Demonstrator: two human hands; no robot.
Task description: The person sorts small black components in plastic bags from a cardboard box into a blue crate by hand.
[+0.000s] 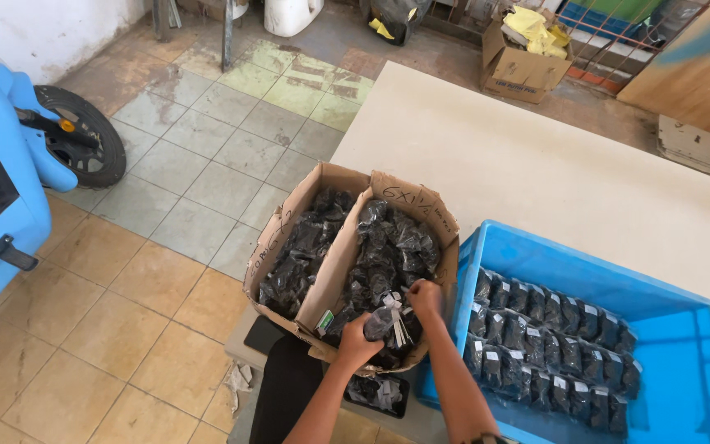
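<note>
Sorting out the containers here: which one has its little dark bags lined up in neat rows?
The blue plastic crate on the table: its labelled packets stand in tidy rows. In the divided cardboard box beside it, the packets lie in loose heaps.

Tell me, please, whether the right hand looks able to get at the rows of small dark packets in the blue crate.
Probably yes: the right hand is beside the open-topped blue crate, and nothing covers the packet rows.

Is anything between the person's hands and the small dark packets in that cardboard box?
Nothing visible. The left hand already grips a small dark packet over the cardboard box, and the right hand touches the packets beside it. The box is open on top.
</note>
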